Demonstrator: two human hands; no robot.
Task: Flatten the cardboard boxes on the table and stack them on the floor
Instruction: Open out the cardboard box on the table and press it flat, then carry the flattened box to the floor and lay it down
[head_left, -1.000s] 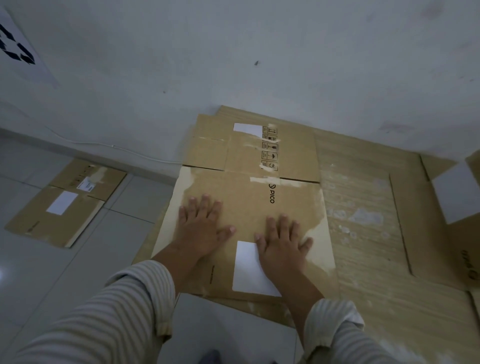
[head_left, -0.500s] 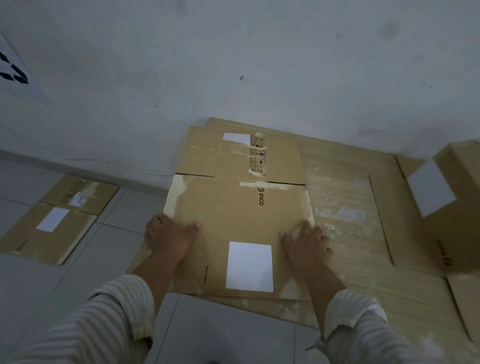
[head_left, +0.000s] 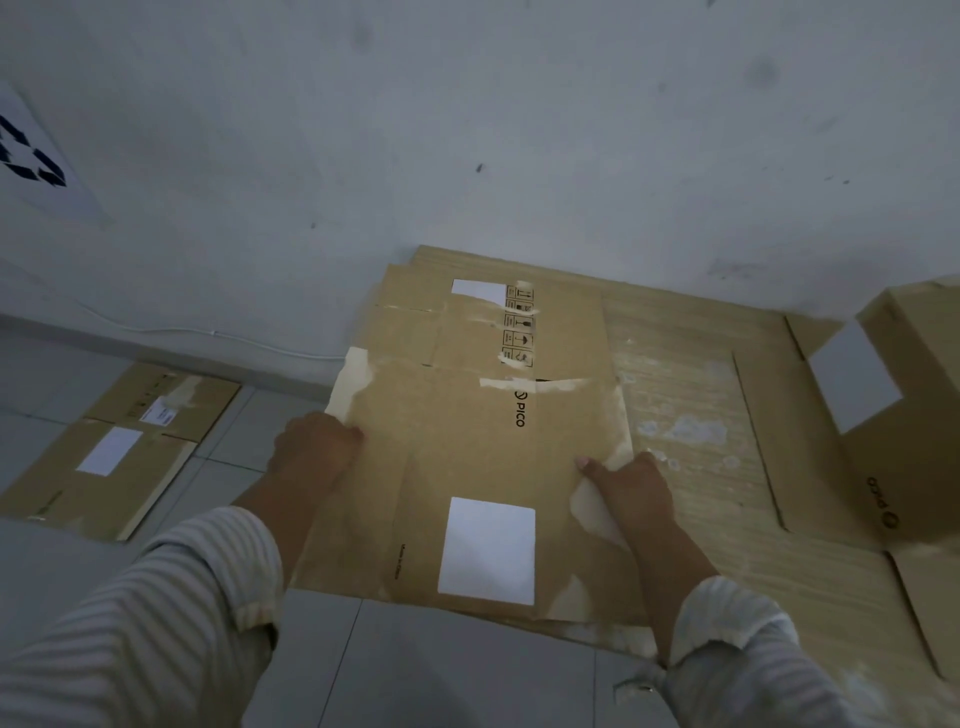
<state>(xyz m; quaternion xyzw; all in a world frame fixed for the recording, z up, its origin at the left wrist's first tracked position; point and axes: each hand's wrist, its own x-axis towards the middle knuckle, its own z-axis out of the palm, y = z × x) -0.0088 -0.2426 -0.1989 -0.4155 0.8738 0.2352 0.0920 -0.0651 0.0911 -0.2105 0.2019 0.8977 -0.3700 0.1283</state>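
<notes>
Cardboard everywhere: a flattened box (head_left: 467, 467) lies on the wooden table (head_left: 691, 395), its near edge hanging out over the tiled floor (head_left: 441, 670). Left hand (head_left: 311, 452) clamps the box's left edge, thumb on top. Right hand (head_left: 631, 486) grips the right edge, thumb pressed on the torn paper. A white label (head_left: 487, 551) sits between the wrists. Off to the right, another box (head_left: 904, 415) stands unflattened on the table. Down on the floor at left, flat boxes (head_left: 109, 441) lie stacked by the wall (head_left: 467, 130).
</notes>
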